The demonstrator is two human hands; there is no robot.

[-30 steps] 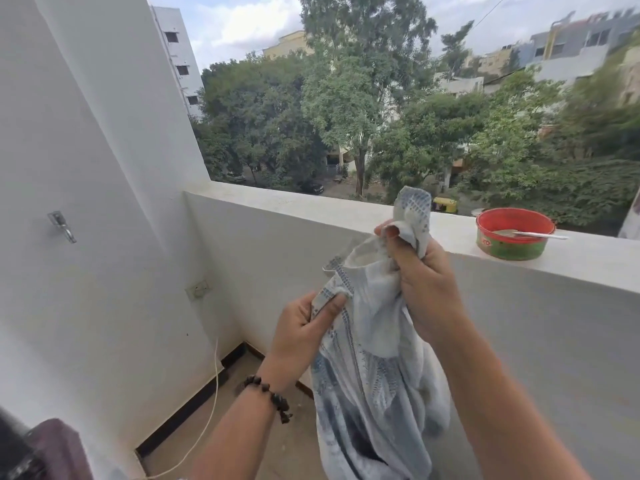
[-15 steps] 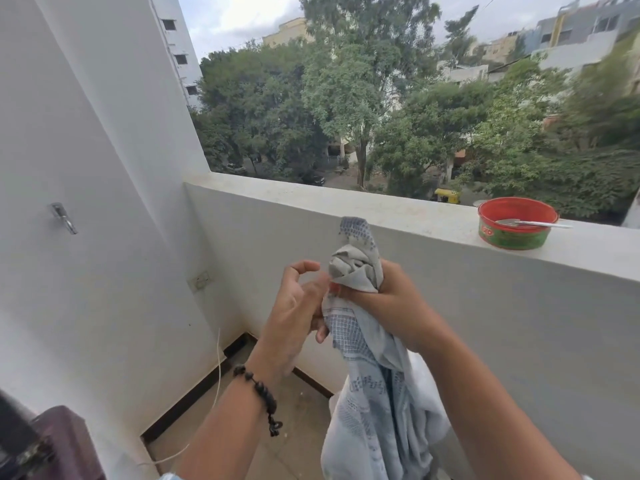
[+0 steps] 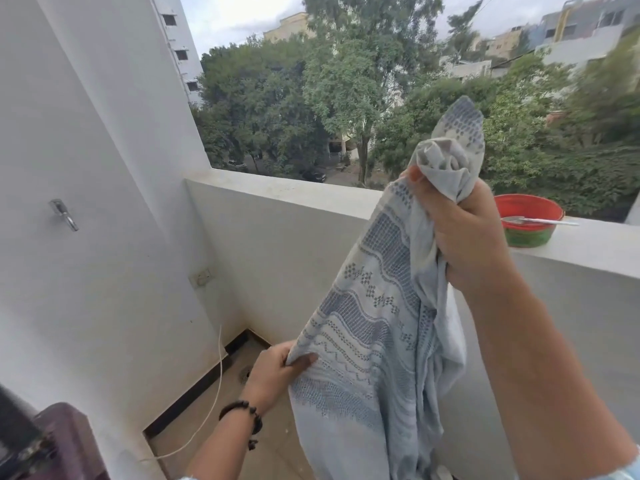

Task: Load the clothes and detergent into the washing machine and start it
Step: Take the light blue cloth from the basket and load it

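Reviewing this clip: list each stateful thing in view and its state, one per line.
Patterned cloth: held up, hanging, stretched between both hands.
Right hand: grips the bunched top.
Left hand: pinches a lower edge.
Red tub: open, on the ledge, spoon across its rim.

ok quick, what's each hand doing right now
Left hand: pinching the lower edge of the patterned cloth.
Right hand: gripping the bunched top of the cloth, held up high.

Cloth (image 3: 367,341) runs off bottom edge; right hand (image 3: 460,233) hides bowl's (image 3: 533,233) left side.
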